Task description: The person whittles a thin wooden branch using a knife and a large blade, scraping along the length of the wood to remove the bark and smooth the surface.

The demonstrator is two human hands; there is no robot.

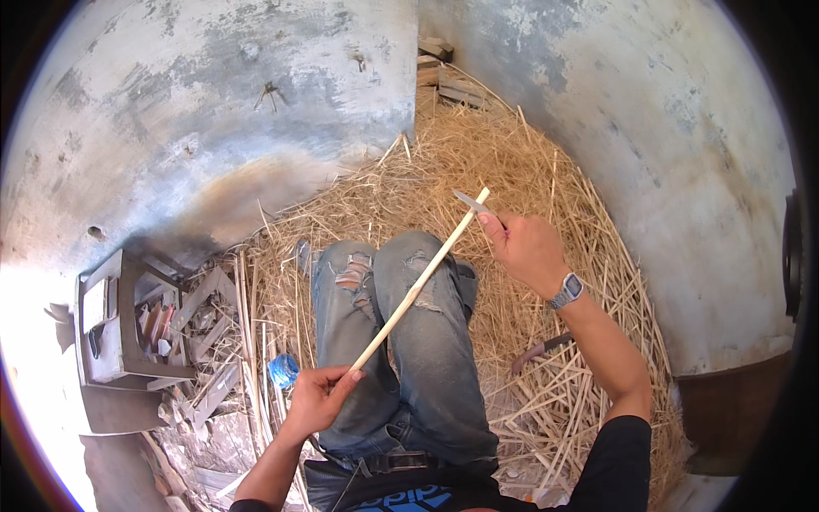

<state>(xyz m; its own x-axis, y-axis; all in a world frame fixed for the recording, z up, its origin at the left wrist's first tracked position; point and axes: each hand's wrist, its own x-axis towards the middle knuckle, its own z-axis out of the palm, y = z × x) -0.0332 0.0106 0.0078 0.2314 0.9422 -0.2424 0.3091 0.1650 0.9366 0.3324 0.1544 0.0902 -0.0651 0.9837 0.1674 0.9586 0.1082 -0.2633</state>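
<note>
A long, pale peeled stick runs slantwise over my jeans, from lower left to upper right. My left hand is closed around its near end, just over my left thigh. At the far end, my right hand grips a small knife, its handle mostly hidden in the fingers. The blade lies across the stick close to the tip and seems to touch it. A watch is on my right wrist.
Straw-like shavings cover the floor ahead, with many thin sticks heaped at the right. A curved tool with a brown handle lies there. Left are a blue ball of twine and a wooden stool on its side. Walls close in.
</note>
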